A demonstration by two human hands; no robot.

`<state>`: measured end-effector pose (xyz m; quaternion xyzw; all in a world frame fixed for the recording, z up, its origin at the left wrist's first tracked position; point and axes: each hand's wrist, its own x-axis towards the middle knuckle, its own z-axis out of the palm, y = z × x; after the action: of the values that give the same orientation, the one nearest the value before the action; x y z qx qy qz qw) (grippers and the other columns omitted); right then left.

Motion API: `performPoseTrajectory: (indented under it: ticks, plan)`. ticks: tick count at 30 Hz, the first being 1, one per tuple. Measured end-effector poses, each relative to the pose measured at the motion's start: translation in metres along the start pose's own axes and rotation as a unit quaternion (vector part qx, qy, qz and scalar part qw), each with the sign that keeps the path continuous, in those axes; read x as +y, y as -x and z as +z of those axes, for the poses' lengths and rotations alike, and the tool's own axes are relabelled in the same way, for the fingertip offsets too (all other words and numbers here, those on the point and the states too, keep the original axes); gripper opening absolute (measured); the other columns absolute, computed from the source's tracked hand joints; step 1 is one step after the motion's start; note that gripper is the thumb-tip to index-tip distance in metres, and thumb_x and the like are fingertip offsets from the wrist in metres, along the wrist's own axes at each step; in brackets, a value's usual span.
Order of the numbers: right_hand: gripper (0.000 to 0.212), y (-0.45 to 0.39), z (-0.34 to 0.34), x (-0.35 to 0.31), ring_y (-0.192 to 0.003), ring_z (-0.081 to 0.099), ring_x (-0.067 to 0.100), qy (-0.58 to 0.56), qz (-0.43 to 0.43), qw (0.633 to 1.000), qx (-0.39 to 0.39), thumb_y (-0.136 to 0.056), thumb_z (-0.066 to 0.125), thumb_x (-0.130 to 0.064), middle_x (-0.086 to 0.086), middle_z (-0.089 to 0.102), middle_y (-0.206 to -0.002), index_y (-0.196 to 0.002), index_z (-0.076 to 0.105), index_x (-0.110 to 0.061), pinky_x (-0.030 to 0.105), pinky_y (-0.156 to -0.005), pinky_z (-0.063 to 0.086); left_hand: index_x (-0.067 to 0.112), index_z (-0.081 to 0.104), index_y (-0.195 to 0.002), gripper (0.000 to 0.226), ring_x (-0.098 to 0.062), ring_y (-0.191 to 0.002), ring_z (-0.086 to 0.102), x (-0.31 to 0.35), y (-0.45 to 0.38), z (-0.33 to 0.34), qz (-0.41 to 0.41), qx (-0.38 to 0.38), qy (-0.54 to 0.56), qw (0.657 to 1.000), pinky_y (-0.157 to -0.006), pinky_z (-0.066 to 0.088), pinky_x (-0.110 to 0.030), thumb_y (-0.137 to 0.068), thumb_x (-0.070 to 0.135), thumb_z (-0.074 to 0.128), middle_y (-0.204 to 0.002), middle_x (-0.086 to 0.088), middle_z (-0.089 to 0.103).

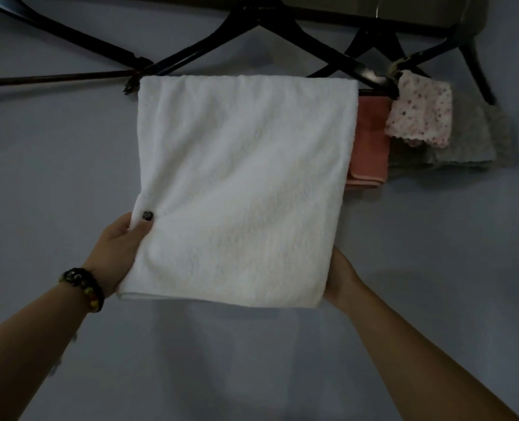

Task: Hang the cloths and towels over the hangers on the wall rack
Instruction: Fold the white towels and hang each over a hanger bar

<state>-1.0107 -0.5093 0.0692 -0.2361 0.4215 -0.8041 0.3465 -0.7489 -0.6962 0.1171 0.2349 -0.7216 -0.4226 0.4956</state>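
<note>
A large white towel (240, 183) hangs folded over the bar of a black hanger (258, 16) on the wall rack (404, 21). My left hand (117, 247) grips the towel's lower left edge, thumb in front. At the lower right corner my right hand (341, 278) holds the towel from behind, its fingers hidden by the cloth. To the right, a pink cloth (369, 141), a flowered white cloth (420, 110) and a grey cloth (467, 138) hang over other black hangers.
An empty black hanger (69, 41) stretches across the upper left, with its thin bar (54, 79) running left. Behind everything is a plain blue-grey wall (69, 165). A beaded bracelet (85, 287) sits on my left wrist.
</note>
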Motion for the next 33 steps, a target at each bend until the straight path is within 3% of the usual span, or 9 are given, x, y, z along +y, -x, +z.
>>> performPoseTrajectory:
  ticks: [4, 9, 16, 18, 22, 25, 27, 28, 33]
  plan:
    - [0.021, 0.000, -0.013, -0.001, -0.075, 0.059, 0.021, 0.126, -0.069, 0.990, 0.006, -0.095, 0.052, -0.016, 0.010, 0.065, -0.084, -0.079, 0.064, -0.010, 0.036, -0.080, 0.047, 0.024, 0.063, -0.091, 0.023, -0.008, -0.071, 0.064, 0.008, 0.008, 0.003, -0.002, 0.017, -0.008, 1.000, -0.065, 0.048, -0.026, -0.089, 0.045, 0.056, -0.079, 0.012, 0.068]
    - [0.016, 0.016, -0.036, -0.014, -0.087, 0.069, 0.022, 0.141, -0.226, 0.961, 0.078, -0.093, 0.061, -0.024, 0.005, 0.074, -0.095, -0.098, 0.072, -0.013, 0.037, -0.080, 0.055, 0.021, 0.063, -0.105, 0.034, -0.014, -0.080, 0.059, 0.010, 0.012, 0.008, 0.024, 0.106, -0.063, 0.992, -0.069, 0.045, -0.029, -0.081, 0.045, 0.069, -0.092, 0.003, 0.063]
    - [0.023, 0.041, -0.057, -0.033, -0.055, 0.054, -0.007, 0.202, -0.375, 0.896, 0.122, -0.098, 0.052, -0.029, -0.023, 0.062, -0.060, -0.077, 0.058, -0.025, 0.012, -0.054, 0.042, 0.017, 0.064, -0.098, 0.033, -0.019, -0.084, 0.061, 0.004, 0.014, 0.043, 0.020, 0.107, -0.044, 0.993, -0.070, 0.046, -0.028, -0.081, 0.045, 0.069, -0.091, 0.002, 0.065]
    - [0.011, 0.042, -0.065, -0.038, -0.071, 0.060, -0.005, 0.272, -0.407, 0.864, 0.118, -0.098, 0.053, -0.027, -0.022, 0.066, -0.081, -0.099, 0.057, -0.037, 0.022, -0.067, 0.047, 0.020, 0.064, -0.090, 0.030, -0.018, -0.085, 0.063, 0.000, 0.014, 0.051, -0.019, 0.071, 0.002, 0.997, -0.066, 0.048, -0.026, -0.077, 0.046, 0.070, -0.090, 0.006, 0.065]
    - [0.055, 0.044, -0.078, -0.050, -0.119, 0.053, 0.002, 0.408, -0.441, 0.798, 0.049, -0.099, 0.050, -0.012, -0.012, 0.054, -0.133, -0.131, 0.036, -0.054, 0.026, -0.099, 0.045, 0.021, 0.066, -0.102, 0.068, -0.026, -0.086, 0.072, 0.001, 0.014, 0.059, -0.094, -0.049, 0.148, 0.983, -0.070, 0.056, -0.037, -0.048, 0.057, 0.086, -0.099, -0.001, 0.074]
    - [0.038, 0.039, -0.079, -0.062, -0.100, 0.060, -0.001, 0.368, -0.375, 0.850, 0.033, -0.095, 0.048, -0.006, -0.003, 0.062, -0.117, -0.105, 0.064, -0.038, 0.030, -0.089, 0.048, 0.019, 0.065, -0.111, 0.084, -0.024, -0.091, 0.072, 0.001, 0.011, 0.067, -0.094, -0.111, 0.207, 0.967, -0.065, 0.059, -0.038, -0.038, 0.053, 0.091, -0.107, -0.002, 0.073]
    - [0.015, 0.035, -0.078, -0.072, -0.102, 0.064, 0.010, 0.274, -0.298, 0.914, 0.000, -0.088, 0.060, -0.035, 0.002, 0.068, -0.114, -0.097, 0.071, -0.032, 0.033, -0.092, 0.049, 0.019, 0.064, -0.116, 0.086, -0.027, -0.098, 0.070, 0.001, 0.011, 0.073, -0.094, -0.140, 0.219, 0.961, -0.067, 0.059, -0.039, -0.040, 0.050, 0.092, -0.111, -0.003, 0.072]
    - [0.029, 0.033, -0.075, -0.077, -0.105, 0.065, 0.014, 0.256, -0.272, 0.928, -0.013, -0.079, 0.065, -0.053, 0.001, 0.070, -0.112, -0.097, 0.072, -0.031, 0.034, -0.093, 0.049, 0.018, 0.063, -0.118, 0.082, -0.028, -0.101, 0.069, 0.002, 0.012, 0.075, -0.093, -0.148, 0.218, 0.960, -0.068, 0.059, -0.039, -0.046, 0.047, 0.090, -0.113, -0.004, 0.071]
    - [0.012, 0.027, -0.064, -0.087, -0.078, 0.063, 0.004, 0.404, -0.301, 0.863, 0.043, -0.085, 0.071, -0.023, 0.002, 0.065, -0.100, -0.078, 0.063, -0.029, 0.010, -0.066, 0.049, 0.015, 0.067, -0.108, 0.081, -0.023, -0.093, 0.072, 0.008, 0.019, 0.078, -0.054, -0.111, 0.195, 0.973, -0.069, 0.060, -0.038, -0.043, 0.058, 0.089, -0.105, -0.002, 0.074]
